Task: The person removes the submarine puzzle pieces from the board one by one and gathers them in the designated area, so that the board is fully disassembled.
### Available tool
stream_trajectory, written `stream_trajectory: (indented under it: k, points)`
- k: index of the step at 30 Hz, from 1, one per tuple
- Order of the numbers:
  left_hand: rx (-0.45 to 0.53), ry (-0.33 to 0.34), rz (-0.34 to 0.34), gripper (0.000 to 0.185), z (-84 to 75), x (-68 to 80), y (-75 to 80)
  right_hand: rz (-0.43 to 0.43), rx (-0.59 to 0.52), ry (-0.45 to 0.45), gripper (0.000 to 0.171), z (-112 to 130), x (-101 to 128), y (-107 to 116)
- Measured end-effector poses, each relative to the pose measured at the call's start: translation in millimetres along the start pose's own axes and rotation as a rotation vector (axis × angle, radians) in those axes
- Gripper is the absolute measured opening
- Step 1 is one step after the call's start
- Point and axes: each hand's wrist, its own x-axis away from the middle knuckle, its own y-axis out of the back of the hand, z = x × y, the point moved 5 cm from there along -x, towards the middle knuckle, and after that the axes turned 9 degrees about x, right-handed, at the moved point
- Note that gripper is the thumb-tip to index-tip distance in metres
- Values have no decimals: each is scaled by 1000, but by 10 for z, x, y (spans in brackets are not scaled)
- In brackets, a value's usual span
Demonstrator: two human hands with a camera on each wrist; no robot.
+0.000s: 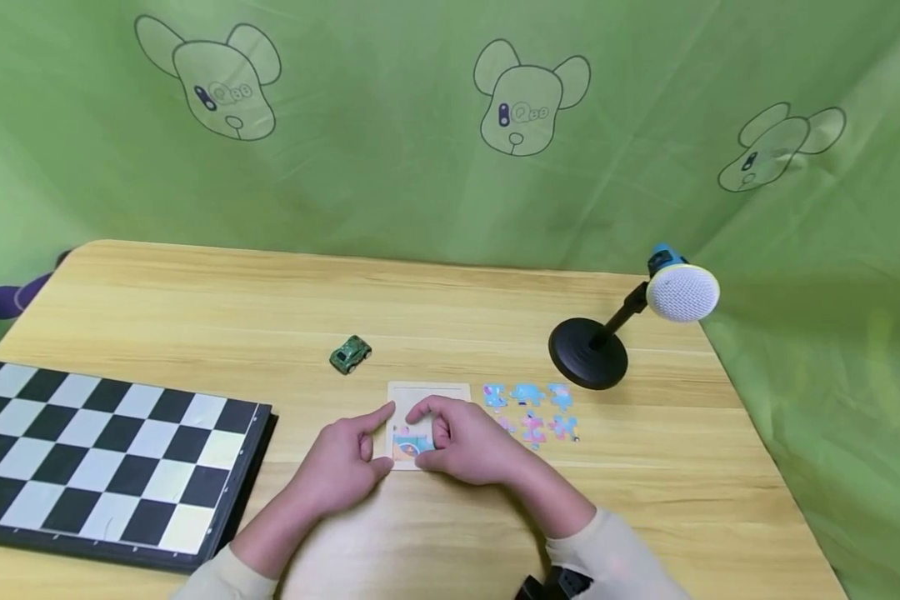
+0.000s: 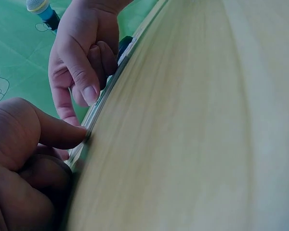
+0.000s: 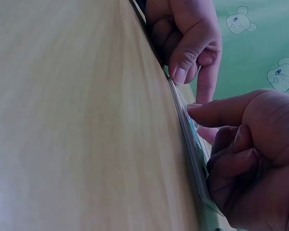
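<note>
A small puzzle tray (image 1: 426, 390) with a pale frame lies on the table, blue and orange puzzle pieces (image 1: 407, 450) fitted in its lower part. My left hand (image 1: 342, 462) touches the tray's left edge: index finger near the upper side, thumb by the lower corner. Over the right half of the tray is my right hand (image 1: 472, 442), its thumb pressing on the pieces near the bottom edge and its index finger bent over the upper part. Its other fingers curl inward. To the right lie several loose puzzle pieces (image 1: 527, 393), blue and pink, in two rows.
A chessboard (image 1: 112, 450) takes up the left side of the table. Behind the tray sits a green toy car (image 1: 350, 354). A microphone (image 1: 682, 292) on a round black stand (image 1: 588, 353) stands at the back right. Green cloth (image 1: 390, 192) hangs behind the table (image 1: 195, 283).
</note>
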Motion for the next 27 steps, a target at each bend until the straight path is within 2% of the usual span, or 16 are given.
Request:
stream_trajectory:
  k: [9, 27]
  points:
    - [0, 19, -11, 67, -5, 0, 4, 28, 17, -2, 36, 55, -14, -27]
    - [-9, 23, -17, 68, -4, -4, 1, 31, -54, -6, 38, 42, -9, -22]
